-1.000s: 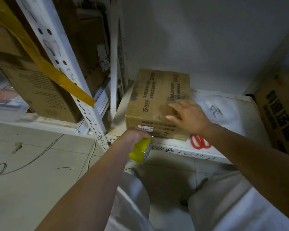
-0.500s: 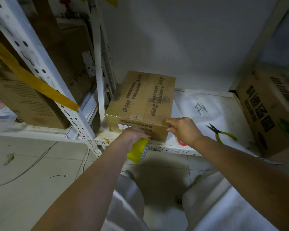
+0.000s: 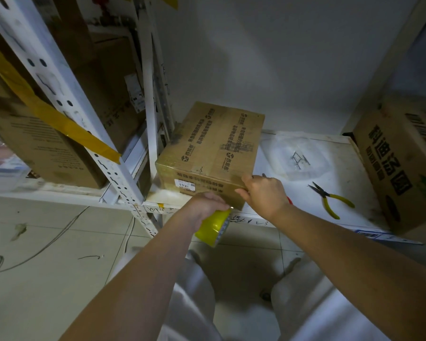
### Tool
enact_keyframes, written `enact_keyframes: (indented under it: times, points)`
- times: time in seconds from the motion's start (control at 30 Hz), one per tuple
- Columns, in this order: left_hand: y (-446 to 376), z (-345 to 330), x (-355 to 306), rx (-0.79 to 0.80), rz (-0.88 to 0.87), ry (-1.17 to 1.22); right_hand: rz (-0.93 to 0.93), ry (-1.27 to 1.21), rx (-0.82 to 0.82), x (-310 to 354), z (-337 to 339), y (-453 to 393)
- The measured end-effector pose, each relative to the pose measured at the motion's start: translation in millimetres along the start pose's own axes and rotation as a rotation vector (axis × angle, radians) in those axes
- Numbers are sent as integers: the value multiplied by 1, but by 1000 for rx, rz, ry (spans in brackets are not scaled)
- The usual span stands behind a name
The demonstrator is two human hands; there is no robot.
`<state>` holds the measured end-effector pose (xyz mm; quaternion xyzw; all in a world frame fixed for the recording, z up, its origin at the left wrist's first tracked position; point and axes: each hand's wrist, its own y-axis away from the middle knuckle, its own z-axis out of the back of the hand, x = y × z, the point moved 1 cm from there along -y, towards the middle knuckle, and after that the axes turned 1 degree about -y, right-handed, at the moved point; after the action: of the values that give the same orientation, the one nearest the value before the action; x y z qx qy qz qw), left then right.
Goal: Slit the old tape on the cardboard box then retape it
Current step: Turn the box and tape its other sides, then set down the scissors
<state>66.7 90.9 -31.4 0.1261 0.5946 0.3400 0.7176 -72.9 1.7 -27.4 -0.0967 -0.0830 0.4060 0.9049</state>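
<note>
Cardboard box (image 3: 210,148) sits on the white shelf (image 3: 330,193), left end, up against the rack upright (image 3: 150,99). Top has dark printed Chinese text in rows plus round logos; too blurry to read. Small white sticker (image 3: 184,185) on the front face w/ handwritten digits, looks like "1863" seen upside down.

Left hand (image 3: 205,205) is below the box's front edge, fingers curled round a yellow tape roll (image 3: 213,228). Right hand (image 3: 263,193) is at the box's front-right corner, thumb on the top edge, fingers wrapped over the side.

Yellow-handled pliers (image 3: 330,201) lie on the shelf to the right, well apart from the box. Bit of red (image 3: 289,200) peeks out behind the right wrist; can't tell what. Clear plastic bag (image 3: 298,156) lies flat behind. Big carton (image 3: 403,163) at far right w/ bold black Chinese characters & a barcode. Shelf front edge has scribbled black marks, unreadable. Yellow tape strip (image 3: 49,114) hangs across the left rack.
</note>
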Motion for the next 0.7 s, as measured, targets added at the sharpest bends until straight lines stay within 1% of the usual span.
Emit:
enact_keyframes:
  times: [0.1,0.17,0.2,0.27,0.33,0.43,0.53,0.63,0.7]
  points:
    - [1,-5,-4,58,-62,8,-28,-118,3,-10,7,-1]
    - [2,-7,-8,84,-95,22,-73,-268,-29,-11,15,-1]
    - [2,-8,-11,98,-104,34,-97,-357,-7,-10,18,-1]
    - [5,-8,-15,119,-105,61,-146,-548,141,-5,23,-2]
    - [6,-8,-17,118,-108,73,-199,-652,290,-3,24,-3]
    - [11,-8,-18,111,-125,85,-283,-656,321,-4,25,-5]
    - [14,-8,-19,111,-127,116,-301,-662,320,0,26,-5]
    - [19,-7,-20,103,-151,145,-249,-553,266,7,26,-3]
    - [21,-5,-20,114,-172,183,-233,-495,202,10,27,-1]
